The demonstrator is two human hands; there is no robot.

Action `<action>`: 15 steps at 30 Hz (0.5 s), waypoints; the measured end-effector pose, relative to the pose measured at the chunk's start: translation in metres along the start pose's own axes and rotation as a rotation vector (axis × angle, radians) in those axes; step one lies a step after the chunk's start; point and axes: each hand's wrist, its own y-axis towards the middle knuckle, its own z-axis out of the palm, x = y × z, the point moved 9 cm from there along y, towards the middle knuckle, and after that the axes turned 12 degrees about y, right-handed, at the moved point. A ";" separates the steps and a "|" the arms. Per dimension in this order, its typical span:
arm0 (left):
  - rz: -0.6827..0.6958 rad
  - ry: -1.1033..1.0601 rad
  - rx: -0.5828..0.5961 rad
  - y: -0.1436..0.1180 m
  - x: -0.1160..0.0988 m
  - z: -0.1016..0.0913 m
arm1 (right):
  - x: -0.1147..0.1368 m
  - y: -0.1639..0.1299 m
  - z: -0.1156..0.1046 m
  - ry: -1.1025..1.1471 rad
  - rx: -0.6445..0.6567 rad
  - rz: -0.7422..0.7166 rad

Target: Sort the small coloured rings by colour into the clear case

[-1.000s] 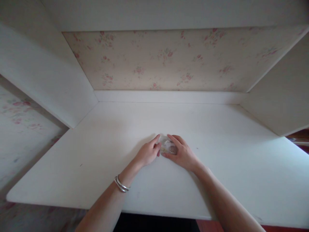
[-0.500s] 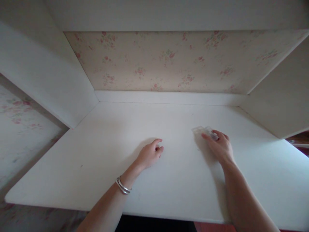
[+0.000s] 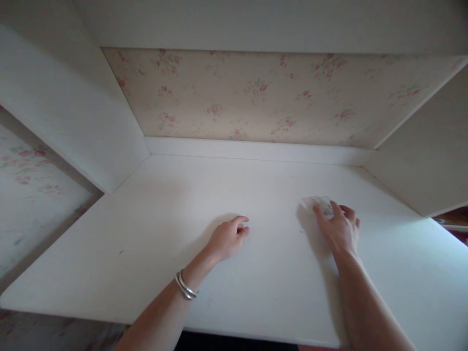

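Note:
A small clear plastic box (image 3: 323,206) is at the right of the white desk, with a flap or lid showing on its left side. My right hand (image 3: 340,225) grips it between thumb and fingers; the palm hides its near part. Whether the box touches the desk I cannot tell. My left hand (image 3: 229,239) rests on the desk near the middle, its index finger and thumb apart and the other fingers curled under. No object shows in it. Silver bangles (image 3: 185,285) circle the left wrist.
The white desk (image 3: 157,214) has a raised strip (image 3: 256,149) along the back and white panels on both sides. Floral wallpaper (image 3: 234,95) covers the wall behind. A small dark mark (image 3: 121,252) lies at the left. A shelf edge (image 3: 234,29) crosses overhead.
My right hand and the clear box have shifted slightly right and toward me. My left hand has barely moved. The view has tilted a little.

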 end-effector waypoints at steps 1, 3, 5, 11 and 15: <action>0.003 0.005 -0.003 0.000 -0.001 0.000 | 0.002 -0.001 0.000 -0.001 0.001 -0.005; 0.013 0.016 -0.007 0.000 -0.002 0.000 | 0.005 -0.002 0.002 0.005 0.012 -0.018; 0.017 0.022 -0.014 0.000 -0.002 0.000 | 0.005 -0.002 0.003 0.030 0.008 -0.021; 0.021 0.035 -0.037 -0.001 -0.001 -0.002 | 0.000 -0.001 0.003 0.101 -0.008 0.014; 0.013 0.017 -0.009 -0.001 -0.001 0.000 | 0.001 0.000 0.007 0.088 0.004 0.009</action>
